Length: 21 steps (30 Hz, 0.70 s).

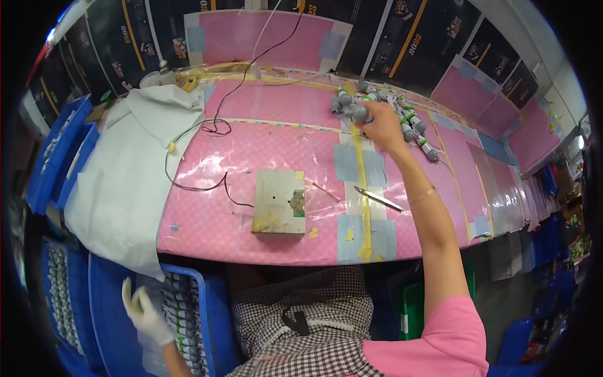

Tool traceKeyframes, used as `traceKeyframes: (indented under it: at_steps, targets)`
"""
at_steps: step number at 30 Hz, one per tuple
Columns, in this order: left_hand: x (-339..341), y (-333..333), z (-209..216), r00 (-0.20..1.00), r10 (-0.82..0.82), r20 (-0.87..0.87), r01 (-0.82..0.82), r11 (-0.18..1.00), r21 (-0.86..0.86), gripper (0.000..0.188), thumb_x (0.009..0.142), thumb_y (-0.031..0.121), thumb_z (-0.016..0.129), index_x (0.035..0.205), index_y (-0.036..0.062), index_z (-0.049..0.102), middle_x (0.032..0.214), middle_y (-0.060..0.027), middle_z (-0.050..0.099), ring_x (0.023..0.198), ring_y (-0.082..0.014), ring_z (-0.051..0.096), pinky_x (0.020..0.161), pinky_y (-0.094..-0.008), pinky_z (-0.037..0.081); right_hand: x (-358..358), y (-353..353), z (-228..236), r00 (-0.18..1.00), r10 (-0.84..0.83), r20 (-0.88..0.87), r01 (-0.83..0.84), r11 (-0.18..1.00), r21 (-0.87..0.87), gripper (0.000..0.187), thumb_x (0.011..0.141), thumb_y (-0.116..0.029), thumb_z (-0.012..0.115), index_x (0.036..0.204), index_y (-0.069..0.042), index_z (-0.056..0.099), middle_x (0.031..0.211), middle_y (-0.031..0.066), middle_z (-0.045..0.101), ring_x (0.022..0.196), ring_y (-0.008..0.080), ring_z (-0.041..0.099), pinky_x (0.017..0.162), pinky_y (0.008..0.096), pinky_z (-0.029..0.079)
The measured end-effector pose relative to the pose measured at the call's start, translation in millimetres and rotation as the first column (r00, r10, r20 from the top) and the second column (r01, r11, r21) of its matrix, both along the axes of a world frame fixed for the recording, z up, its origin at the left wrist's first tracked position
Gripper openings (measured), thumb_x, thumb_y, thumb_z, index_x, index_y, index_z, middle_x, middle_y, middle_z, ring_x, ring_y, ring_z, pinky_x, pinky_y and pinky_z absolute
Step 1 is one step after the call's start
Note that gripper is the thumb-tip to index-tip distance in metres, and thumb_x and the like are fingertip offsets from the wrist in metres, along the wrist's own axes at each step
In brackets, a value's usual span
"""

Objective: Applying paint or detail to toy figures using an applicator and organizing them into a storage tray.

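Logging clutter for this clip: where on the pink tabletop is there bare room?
Beyond the box, between black cable and blue patches; left of it, between cable and near edge, bar a scrap. Crowded: grey parts around the right hand.

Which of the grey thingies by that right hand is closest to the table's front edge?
The rightmost grey piece, lowest in the view; the others are farther back.

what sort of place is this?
Probably a factory or small assembly workshop: a worktable covered in pink sheeting, a cluster of near-identical grey-and-white pieces on it, and a blue bin with similar pieces in rows.
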<state>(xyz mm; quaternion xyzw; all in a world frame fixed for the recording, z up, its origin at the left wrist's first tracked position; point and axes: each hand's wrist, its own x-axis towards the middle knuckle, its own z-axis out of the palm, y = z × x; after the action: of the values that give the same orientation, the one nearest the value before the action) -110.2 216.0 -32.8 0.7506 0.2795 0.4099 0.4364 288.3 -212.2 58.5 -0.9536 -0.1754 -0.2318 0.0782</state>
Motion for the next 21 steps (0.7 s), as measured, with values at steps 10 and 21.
traceKeyframes:
  at_steps: [10,21]
  targets:
    - [204,-204,101,0.365,-0.815,0.449,0.758,-0.019,-0.652,0.049,0.092,0.023,0.054,0.13,-0.0043,0.036,0.114,-0.0122,0.055,0.102,-0.0204,0.056,0.088,-0.0321,0.046,-118,61,20,0.575,0.8,-0.17,-0.376,0.443,0.814,0.04,0.096,-0.035,0.044,0.115,-0.002,0.057,0.102,0.0022,0.063,0.096,0.0098,0.054,0.089,0.0255,0.04]
    - [192,-197,76,0.713,-0.246,0.657,0.659,-0.086,-0.747,0.037,0.094,0.026,0.046,0.124,0.0041,0.043,0.122,-0.0116,0.052,0.117,-0.0272,0.048,0.098,-0.0454,0.044,-212,77,-64,0.206,0.958,0.201,0.613,-0.287,0.736,0.049,0.089,-0.026,0.059,0.13,-0.007,0.04,0.104,0.0174,0.059,0.085,0.0222,0.063,0.075,0.0342,0.054]
